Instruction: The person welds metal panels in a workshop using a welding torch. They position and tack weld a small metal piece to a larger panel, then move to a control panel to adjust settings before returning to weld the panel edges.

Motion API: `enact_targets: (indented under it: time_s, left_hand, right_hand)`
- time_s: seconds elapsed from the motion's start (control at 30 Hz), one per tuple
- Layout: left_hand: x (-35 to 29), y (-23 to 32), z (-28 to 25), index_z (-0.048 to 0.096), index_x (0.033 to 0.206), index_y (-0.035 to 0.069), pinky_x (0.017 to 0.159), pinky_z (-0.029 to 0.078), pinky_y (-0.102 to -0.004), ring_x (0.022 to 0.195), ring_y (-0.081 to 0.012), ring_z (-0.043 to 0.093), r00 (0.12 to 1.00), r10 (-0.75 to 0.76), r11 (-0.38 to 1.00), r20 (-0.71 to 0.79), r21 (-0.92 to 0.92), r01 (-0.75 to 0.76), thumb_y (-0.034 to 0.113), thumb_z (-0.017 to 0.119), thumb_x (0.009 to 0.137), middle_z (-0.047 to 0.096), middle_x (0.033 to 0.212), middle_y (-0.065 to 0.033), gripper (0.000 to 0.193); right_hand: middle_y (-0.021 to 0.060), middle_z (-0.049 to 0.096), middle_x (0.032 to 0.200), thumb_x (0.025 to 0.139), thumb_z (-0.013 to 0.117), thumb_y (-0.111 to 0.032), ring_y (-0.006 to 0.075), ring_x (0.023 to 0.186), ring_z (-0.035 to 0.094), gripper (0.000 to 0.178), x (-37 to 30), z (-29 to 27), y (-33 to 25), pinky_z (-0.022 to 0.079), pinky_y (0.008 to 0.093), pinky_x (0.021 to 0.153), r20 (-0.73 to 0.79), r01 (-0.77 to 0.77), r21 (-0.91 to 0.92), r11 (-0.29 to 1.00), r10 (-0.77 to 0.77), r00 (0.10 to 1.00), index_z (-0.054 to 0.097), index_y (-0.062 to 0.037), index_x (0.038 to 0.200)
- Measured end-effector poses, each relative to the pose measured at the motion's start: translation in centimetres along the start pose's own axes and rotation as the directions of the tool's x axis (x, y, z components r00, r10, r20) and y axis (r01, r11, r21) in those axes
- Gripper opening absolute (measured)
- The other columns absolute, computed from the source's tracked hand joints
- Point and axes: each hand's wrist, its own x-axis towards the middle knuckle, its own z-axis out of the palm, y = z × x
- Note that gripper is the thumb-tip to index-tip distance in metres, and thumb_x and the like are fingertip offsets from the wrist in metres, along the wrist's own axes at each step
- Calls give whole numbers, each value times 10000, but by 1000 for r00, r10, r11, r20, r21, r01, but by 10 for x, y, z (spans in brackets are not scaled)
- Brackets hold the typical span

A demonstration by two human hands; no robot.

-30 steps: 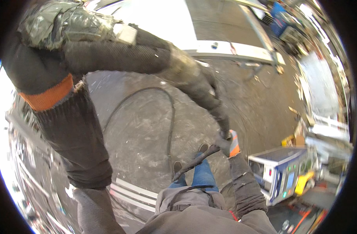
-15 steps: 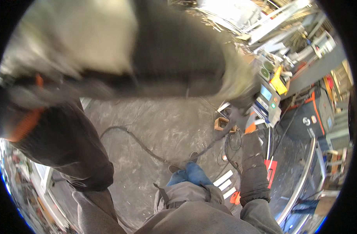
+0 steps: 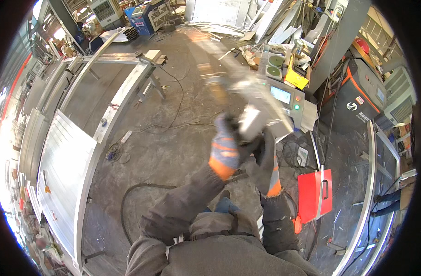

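My left hand (image 3: 225, 149), in a grey glove with orange bands, is raised in the middle of the view, its fingers closed around the near end of something blurred. Close on its right, my right hand (image 3: 267, 158) wears a matching glove with a dark palm, its fingers curled too. Between them is a pale silvery, block-like object (image 3: 250, 123), smeared by motion; its kind cannot be told. Blurred pale and brownish streaks reach up and away from it, across the floor and the machine behind.
A control box with a screen (image 3: 284, 96) stands just beyond my hands, beside a yellow tray (image 3: 297, 76). To the right are a black-and-orange machine (image 3: 357, 96) and a red panel (image 3: 307, 195). Metal frame rails (image 3: 123, 94) stand at left. A dark hose (image 3: 128, 198) crosses the floor.
The large, dark, blurred thing close in front of the view is gone. My hands, widely apart before, have come together in the middle. The view now takes in more of the shop ahead.
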Motion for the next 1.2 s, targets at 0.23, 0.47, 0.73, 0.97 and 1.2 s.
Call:
enact_targets:
  time_s: [0.23,0.47,0.73,0.97,1.2]
  left_hand:
    - [60,-5,141,326,1497,-91,1009,509,-424,1195,-392,629,700,280,800,657,243,-548,163,522,904,516,1408,-332,675]
    - [110,105,223,482,1408,94,698,550,-403,921,-291,660,539,673,637,506,-26,-771,207,556,886,576,1180,-126,539]
    - [143,127,210,481,1397,59,821,555,-433,1014,-331,665,84,691,610,718,-517,-601,263,519,952,597,1269,-163,491]
    - [166,125,185,507,1350,21,893,529,-458,1053,-340,663,-146,718,564,681,-692,-451,325,476,1005,629,1244,-179,460]
    - [178,124,168,531,1295,-20,940,510,-482,1068,-358,665,-296,723,533,625,-776,-337,380,452,1030,657,1199,-205,486]
  right_hand:
    - [149,568,1422,1045,558,-302,252,1296,551,483,28,-101,19,400,405,1133,-348,-14,375,927,155,925,549,11,1412]
    - [161,423,1550,1064,466,-467,289,1397,449,698,56,-153,-56,337,452,1179,-754,359,235,903,-64,654,289,-21,1570]
    - [185,560,1416,1072,435,-413,286,1277,574,539,57,-176,-113,452,456,1094,-980,381,-3,925,-79,184,502,-30,1446]
    - [229,568,1405,1020,525,-115,319,1269,578,434,-7,-160,-145,490,459,1072,-865,-258,-497,829,-498,66,510,2,1438]
    - [281,439,1537,1049,464,-333,444,1447,401,449,34,-127,-208,354,556,1182,-873,82,-481,873,-485,55,603,-22,1342]
